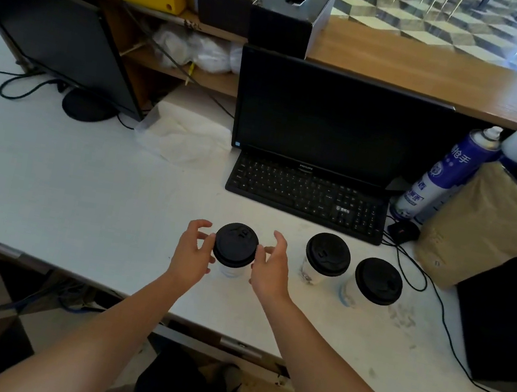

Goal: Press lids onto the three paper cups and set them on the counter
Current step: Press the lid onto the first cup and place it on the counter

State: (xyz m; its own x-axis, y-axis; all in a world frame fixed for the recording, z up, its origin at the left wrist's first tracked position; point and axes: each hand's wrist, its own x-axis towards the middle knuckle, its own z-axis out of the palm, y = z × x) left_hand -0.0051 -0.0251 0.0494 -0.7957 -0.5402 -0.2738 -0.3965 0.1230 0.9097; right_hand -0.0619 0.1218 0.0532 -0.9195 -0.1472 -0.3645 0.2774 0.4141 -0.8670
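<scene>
Black-lidded paper cup between left hand and right hand, fingers loosely spread, middle cup, right cup lidded

Bright daylight glare top right; edges warped, softly blurred.

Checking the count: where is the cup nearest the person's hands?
Head view: the cup stands on the table between left hand and right hand, left of two lidded cups.

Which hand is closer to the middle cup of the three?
Right. The right hand sits between the left cup and the middle cup; the left hand is on the left cup's far side.
</scene>
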